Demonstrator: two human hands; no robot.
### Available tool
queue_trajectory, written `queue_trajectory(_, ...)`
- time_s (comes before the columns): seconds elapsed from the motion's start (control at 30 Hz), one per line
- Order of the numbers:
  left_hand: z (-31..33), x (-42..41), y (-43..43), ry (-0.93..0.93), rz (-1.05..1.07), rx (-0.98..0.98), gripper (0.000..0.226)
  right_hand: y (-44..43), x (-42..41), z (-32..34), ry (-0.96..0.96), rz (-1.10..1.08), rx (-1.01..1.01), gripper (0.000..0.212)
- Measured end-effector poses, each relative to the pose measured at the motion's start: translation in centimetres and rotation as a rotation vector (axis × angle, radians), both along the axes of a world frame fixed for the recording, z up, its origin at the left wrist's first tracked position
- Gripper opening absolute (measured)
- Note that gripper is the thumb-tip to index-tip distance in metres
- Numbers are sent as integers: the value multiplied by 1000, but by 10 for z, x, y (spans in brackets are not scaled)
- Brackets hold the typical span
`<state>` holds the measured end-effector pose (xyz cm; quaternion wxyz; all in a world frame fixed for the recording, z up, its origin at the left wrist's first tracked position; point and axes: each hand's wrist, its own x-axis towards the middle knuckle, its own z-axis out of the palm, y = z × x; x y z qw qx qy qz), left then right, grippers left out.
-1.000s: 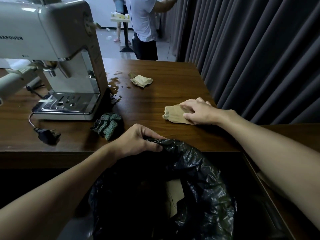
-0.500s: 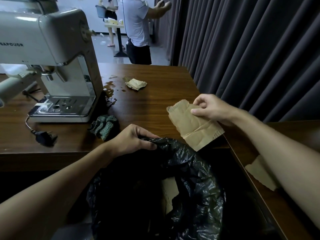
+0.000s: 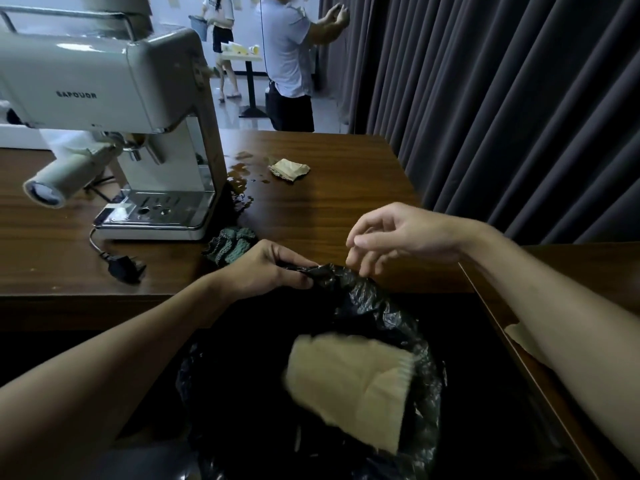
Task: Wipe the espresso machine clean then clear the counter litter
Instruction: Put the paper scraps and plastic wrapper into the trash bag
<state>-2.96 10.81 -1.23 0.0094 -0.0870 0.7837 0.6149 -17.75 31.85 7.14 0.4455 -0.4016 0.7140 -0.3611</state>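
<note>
Your L hand [image 3: 270, 268] gripped the black bag [image 3: 381, 306] by its rim, fingers curled round the plastic. Your R hand [image 3: 398, 237] hung just right of it, above the rim, fingers loose & apart, holding nothing. A brown paper scrap [image 3: 349, 386], blurred, was in the bag mouth below the R hand. The green cloth [image 3: 230, 245] lay just beyond the L hand; crumpled paper [image 3: 289, 169] & espresso machine [image 3: 138, 133] sat further out on the counter [image 3: 346, 202].

Dark brown wooden desk [image 3: 329, 216] in dim light, grain glossy. Second wooden desk [image 3: 595, 261] meets it at right angle, right side. Dark grey pleated curtain [image 3: 502, 116] fills right. Beyond, brighter: pale shiny floor [image 3: 230, 116], white wall [image 3: 244, 19], small white pedestal table [image 3: 242, 58].
</note>
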Motion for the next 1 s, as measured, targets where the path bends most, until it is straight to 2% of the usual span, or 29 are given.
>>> queue_trajectory(0.07, 0, 1, -2, -6, 9, -25, 28, -17, -8, -11, 78, -127, -57, 27)
queue_trajectory(0.13, 1, 0, -4, -16, 10, -19, 27, -36, -20, -26, 246, -220, -71, 24)
queue_trajectory(0.23, 4, -2, -6, -46, -18, -26, 26, -65, -38, -47, 414, -259, -17, 35)
queue_trajectory(0.47, 9, -5, -10, -88, -54, -58, 21, -126, -79, -69, 561, -259, 87, 59)
queue_trajectory(0.8, 6, -10, -12, -120, -14, -115, 20, -196, -106, -76, 740, -120, 115, 76)
queue_trajectory(1.0, 7, -9, -10, -113, -17, -124, 21, -216, -120, -84, 844, -72, 302, 81)
